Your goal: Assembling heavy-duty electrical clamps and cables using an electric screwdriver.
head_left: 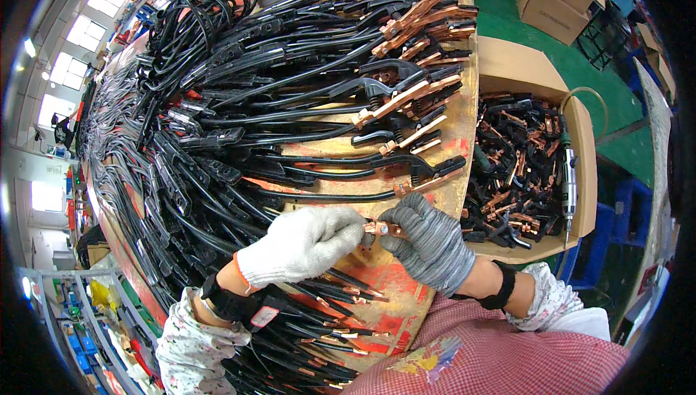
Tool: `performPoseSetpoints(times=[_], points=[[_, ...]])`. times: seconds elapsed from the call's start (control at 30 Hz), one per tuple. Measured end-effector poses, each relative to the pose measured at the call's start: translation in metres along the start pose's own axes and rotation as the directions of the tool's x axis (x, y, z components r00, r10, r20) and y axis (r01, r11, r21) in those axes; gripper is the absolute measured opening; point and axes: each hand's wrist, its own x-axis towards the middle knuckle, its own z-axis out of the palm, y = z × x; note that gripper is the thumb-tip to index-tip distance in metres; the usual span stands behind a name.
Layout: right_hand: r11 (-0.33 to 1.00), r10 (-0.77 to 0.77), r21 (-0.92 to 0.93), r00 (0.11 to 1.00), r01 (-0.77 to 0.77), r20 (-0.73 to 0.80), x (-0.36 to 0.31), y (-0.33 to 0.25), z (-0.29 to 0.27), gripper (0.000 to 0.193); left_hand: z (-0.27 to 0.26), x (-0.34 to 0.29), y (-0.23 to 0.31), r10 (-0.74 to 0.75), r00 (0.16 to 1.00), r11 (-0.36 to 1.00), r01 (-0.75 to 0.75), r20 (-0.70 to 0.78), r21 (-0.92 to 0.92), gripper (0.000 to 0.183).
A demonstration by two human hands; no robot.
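My left hand (308,243), in a white knit glove, has its fingers pinched at the left end of a small copper clamp piece (383,229). At the piece's other end, my right hand (429,241) in a grey glove closes on it with thumb and fingers. A round, shiny screw-like spot shows on the copper between the hands; the rest of the piece is hidden by the gloves. Just beyond lies a row of black spring clamps with copper jaws (435,172), joined to black cables (319,197). Below the hands, cable ends with bare copper tips (355,291) lie on the table.
A cardboard box (584,141) full of black and copper clamp parts (515,170) stands at the right. A silver power screwdriver (569,188) rests along its right side. Bundled cables (196,18) cover the worn wooden table (377,275). Blue crates (631,210) stand farther right.
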Motion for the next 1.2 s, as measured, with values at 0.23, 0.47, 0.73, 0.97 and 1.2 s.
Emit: performPoseSetpoints(times=[0.23, 0.47, 0.73, 0.97, 1.2], points=[[0.991, -0.137, -0.01, 0.991, 0.137, 0.008, 0.001, 0.003, -0.004, 0.025, 0.01, 0.001, -0.016, 0.225, 0.971, 0.971, -0.216, -0.086, 0.103, 0.027], [0.884, -0.438, -0.142, 0.896, 0.445, 0.081, 0.016, 0.013, -0.005, 0.019, -0.002, 0.003, 0.005, -0.036, 0.992, 0.998, 0.029, 0.119, 0.064, 0.025], [0.919, -0.367, -0.122, 0.926, 0.376, 0.089, 0.019, 0.016, 0.002, 0.021, 0.002, 0.001, -0.005, 0.122, 0.987, 0.98, -0.102, -0.108, 0.173, 0.025], [0.866, -0.445, -0.173, 0.881, 0.469, 0.163, 0.021, 0.024, 0.001, 0.025, 0.016, -0.003, -0.02, 0.419, 0.879, 0.771, -0.211, -0.229, 0.601, 0.016], [0.855, -0.479, -0.135, 0.863, 0.5, 0.164, 0.024, 0.026, 0.002, 0.027, 0.019, 0.001, -0.021, 0.455, 0.854, 0.762, -0.227, -0.251, 0.606, 0.011]])
